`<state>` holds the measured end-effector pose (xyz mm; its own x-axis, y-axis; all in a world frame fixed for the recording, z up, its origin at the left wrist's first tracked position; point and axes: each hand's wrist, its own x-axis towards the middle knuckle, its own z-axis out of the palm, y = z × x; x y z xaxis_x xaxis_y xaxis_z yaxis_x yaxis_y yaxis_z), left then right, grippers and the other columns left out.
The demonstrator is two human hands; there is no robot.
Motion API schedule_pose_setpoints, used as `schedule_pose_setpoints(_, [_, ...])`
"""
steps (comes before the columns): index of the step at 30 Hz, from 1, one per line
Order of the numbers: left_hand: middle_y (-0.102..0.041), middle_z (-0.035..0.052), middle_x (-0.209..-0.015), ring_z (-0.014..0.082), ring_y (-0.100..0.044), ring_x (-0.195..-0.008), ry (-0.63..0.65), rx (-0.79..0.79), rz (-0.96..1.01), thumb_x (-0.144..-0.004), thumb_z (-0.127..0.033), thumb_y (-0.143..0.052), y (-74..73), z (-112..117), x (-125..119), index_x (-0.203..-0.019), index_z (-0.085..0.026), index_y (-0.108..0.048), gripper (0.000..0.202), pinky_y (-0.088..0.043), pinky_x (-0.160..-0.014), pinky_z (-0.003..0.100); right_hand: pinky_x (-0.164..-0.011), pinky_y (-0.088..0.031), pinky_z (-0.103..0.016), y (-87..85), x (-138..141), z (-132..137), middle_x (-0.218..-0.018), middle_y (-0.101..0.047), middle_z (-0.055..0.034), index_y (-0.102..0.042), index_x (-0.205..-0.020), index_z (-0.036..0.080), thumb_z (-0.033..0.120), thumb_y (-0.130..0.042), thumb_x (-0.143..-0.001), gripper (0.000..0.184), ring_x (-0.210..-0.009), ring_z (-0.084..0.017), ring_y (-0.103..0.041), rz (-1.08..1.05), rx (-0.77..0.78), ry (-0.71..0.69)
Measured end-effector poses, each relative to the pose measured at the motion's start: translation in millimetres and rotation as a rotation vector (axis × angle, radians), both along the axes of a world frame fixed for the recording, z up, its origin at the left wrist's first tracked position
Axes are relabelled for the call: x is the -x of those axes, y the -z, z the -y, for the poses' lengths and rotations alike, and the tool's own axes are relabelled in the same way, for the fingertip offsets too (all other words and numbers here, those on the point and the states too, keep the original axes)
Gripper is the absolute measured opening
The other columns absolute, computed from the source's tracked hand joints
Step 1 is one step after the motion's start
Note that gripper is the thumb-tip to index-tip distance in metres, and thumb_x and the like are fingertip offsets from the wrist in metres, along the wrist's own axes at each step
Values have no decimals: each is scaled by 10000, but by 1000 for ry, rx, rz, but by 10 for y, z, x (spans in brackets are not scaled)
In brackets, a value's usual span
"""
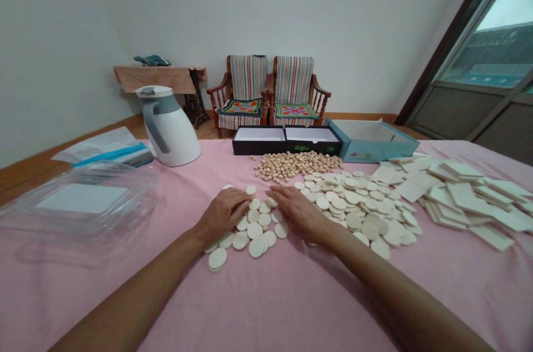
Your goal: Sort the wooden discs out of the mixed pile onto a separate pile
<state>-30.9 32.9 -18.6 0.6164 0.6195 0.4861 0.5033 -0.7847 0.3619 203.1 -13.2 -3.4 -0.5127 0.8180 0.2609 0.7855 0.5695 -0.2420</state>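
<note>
My left hand (224, 212) lies palm down on a small group of pale round wooden discs (254, 228), fingers curled over them. My right hand (296, 213) rests flat beside it, fingers stretched towards the same discs. To the right of my right hand spreads a larger heap of round discs (358, 207). Behind the hands sits a pile of small wooden beads (293, 165). Whether either hand grips a disc is hidden under the fingers.
Square wooden tiles (458, 196) lie at the right on the pink tablecloth (270, 296). A black open box (287, 140) and a blue box (370, 144) stand behind. A white jug (169, 125) and clear plastic lid (79, 207) are at left. Two striped chairs (268, 94) stand against the wall.
</note>
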Motion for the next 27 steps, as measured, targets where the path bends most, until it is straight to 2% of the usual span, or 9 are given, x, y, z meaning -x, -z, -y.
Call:
schedule_pose_setpoints(2, [-691, 61, -992, 184, -596, -954, -3, 0, -1, -911, -240, -480, 3, 0, -3, -1013, -191, -662, 215, -450, -877, 358, -947, -352, -362, 107, 58, -51, -1344, -477, -125, -436, -1331, 178, 106, -409, -867, 470, -1204, -200, -412, 17, 36, -31])
schedule_pose_setpoints(4, [-693, 59, -989, 184, -598, -952, -8, -3, -1, -909, -241, -483, 5, 3, -5, -1005, -195, -666, 211, -450, -878, 359, -909, -365, -342, 143, 86, -84, -1225, -562, -112, -534, -1220, 184, 130, -447, -870, 365, -1114, -196, -469, 36, 60, -29])
schedule_pose_setpoints(8, [-695, 59, -981, 183, -603, -949, -9, -3, 3, -906, -238, -485, 1, 9, -4, -1009, -194, -666, 212, -454, -876, 357, -827, -372, -282, 100, 124, -73, -971, -620, -85, -624, -956, 165, 106, -452, -874, 199, -944, -171, -503, 47, 39, 30])
schedule_pose_setpoints(13, [-694, 60, -981, 184, -601, -951, -8, -2, -5, -909, -236, -478, 1, 3, -2, -1005, -192, -664, 214, -455, -870, 358, -794, -360, -268, 3, 90, 2, -920, -603, -83, -632, -902, 154, 123, -445, -870, 193, -899, -171, -490, 57, -2, 125])
schedule_pose_setpoints(15, [-696, 61, -977, 185, -603, -952, -8, -5, -2, -909, -240, -477, 3, 2, -3, -1002, -191, -666, 216, -457, -870, 358, -799, -357, -277, -85, -2, 24, -921, -597, -93, -635, -905, 144, 124, -472, -838, 177, -911, -184, -488, 88, -34, 223])
schedule_pose_setpoints(19, [-698, 69, -954, 189, -608, -935, -16, -13, 5, -903, -248, -485, -1, 11, -11, -988, -182, -670, 214, -467, -855, 357, -793, -341, -347, -321, -238, 61, -931, -587, -140, -631, -890, 116, 108, -481, -790, 180, -954, -251, -479, 228, -147, 606])
schedule_pose_setpoints(21, [-699, 72, -946, 190, -609, -925, -18, -13, 4, -903, -249, -485, -8, 16, -14, -989, -175, -669, 216, -470, -847, 355, -792, -330, -377, -406, -301, 83, -966, -583, -156, -625, -907, 112, 108, -464, -794, 198, -984, -281, -471, 271, -202, 716])
schedule_pose_setpoints(23, [-699, 75, -946, 190, -609, -920, -17, -14, 5, -904, -247, -483, -15, 19, -14, -992, -172, -668, 218, -471, -844, 355, -788, -333, -367, -437, -292, 114, -981, -586, -144, -620, -921, 125, 112, -462, -792, 205, -990, -273, -480, 243, -163, 659])
schedule_pose_setpoints(27, [-699, 81, -944, 193, -611, -913, -9, -20, 10, -903, -249, -480, -20, 21, -10, -985, -172, -670, 220, -473, -837, 359, -696, -363, -264, -385, -111, 225, -928, -602, -65, -599, -938, 173, 129, -483, -775, 205, -834, -163, -542, 85, 186, 232])
